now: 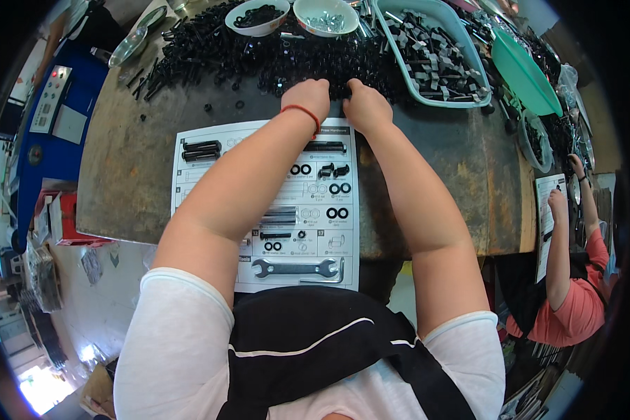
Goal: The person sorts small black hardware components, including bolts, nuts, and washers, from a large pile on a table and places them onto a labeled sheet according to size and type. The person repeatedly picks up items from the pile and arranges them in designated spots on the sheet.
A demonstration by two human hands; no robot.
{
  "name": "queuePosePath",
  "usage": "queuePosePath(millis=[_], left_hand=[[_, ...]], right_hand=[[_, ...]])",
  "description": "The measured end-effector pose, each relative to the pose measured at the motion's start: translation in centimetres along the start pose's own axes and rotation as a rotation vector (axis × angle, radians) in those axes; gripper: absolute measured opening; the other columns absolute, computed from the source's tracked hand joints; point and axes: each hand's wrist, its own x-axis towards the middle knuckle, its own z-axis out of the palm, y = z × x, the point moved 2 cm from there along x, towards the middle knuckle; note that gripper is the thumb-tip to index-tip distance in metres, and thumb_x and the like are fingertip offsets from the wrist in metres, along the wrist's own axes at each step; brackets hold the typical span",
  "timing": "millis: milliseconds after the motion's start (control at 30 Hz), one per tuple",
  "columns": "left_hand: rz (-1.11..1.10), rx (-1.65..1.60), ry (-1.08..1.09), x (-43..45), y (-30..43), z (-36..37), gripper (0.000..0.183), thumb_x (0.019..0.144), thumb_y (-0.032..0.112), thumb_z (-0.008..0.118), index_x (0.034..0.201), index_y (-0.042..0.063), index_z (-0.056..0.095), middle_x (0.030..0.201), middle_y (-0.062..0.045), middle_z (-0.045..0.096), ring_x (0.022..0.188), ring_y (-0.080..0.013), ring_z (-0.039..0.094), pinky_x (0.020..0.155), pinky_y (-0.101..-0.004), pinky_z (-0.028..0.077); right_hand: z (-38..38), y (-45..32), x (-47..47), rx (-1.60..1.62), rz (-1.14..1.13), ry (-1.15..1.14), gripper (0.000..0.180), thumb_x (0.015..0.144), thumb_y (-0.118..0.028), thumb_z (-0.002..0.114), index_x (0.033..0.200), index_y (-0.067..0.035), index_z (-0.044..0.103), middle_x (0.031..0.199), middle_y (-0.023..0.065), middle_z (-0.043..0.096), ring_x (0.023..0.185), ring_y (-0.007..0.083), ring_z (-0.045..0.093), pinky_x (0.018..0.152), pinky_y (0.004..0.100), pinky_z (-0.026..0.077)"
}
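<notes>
My left hand (307, 100), with a red cord at the wrist, reaches into the near edge of a heap of small black hardware (304, 60). Beside it, my right hand (366, 102) touches the same heap; the fingertips of both are partly hidden, so what they hold cannot be told. Under my left forearm lies a printed hardware sheet (262, 128) bearing black bolts (201, 150), black washers (337, 213), black short screws (333, 170), an open-end wrench (295, 268) and a hex key (340, 273). My forearm covers part of the sheet.
Two white bowls (257, 32) (326, 33) hold black rings and silvery parts. A light blue tray (451, 104) holds black bolts with grey pieces. At the right are a green basin (525, 73), a clear tub (535, 157) and a co-worker (567, 310) with another sheet. A blue machine (58, 136) stands left.
</notes>
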Motion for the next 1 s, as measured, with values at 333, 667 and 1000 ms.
queuePosePath(millis=[333,667,1000], left_hand=[[0.014,-0.051,-0.013,-4.1,-1.9,-2.9,0.026,0.086,0.023,0.056,0.105,0.013,0.070,0.101,-0.010,0.070,0.096,-0.0282,0.066,0.084,-0.0392,0.053],[0.200,-0.283,-0.157,-17.1,0.3,-2.9,0.015,0.083,0.021,0.062,0.091,0.010,0.069,0.089,-0.009,0.069,0.083,-0.0270,0.066,0.071,-0.0374,0.053],[0.337,-0.346,-0.123,-24.2,2.0,0.2,0.020,0.077,0.023,0.071,0.091,0.010,0.065,0.078,-0.006,0.064,0.079,-0.0273,0.063,0.068,-0.0391,0.051]], right_hand=[[1.4,-0.4,0.0,-0.102,-0.048,0.102,0.014,0.087,-0.010,0.050,0.098,-0.006,0.059,0.092,0.0164,0.071,0.089,0.0353,0.069,0.076,0.0448,0.054],[1.2,1.3,0.2,-0.014,-0.049,0.220,0.015,0.086,-0.021,0.060,0.097,-0.011,0.064,0.095,0.0124,0.070,0.090,0.0325,0.067,0.077,0.0426,0.054],[-4.0,2.9,-14.5,0.715,-0.255,-0.248,0.012,0.080,-0.010,0.068,0.087,-0.002,0.062,0.074,0.0077,0.060,0.067,0.0155,0.056,0.066,0.0275,0.048]])
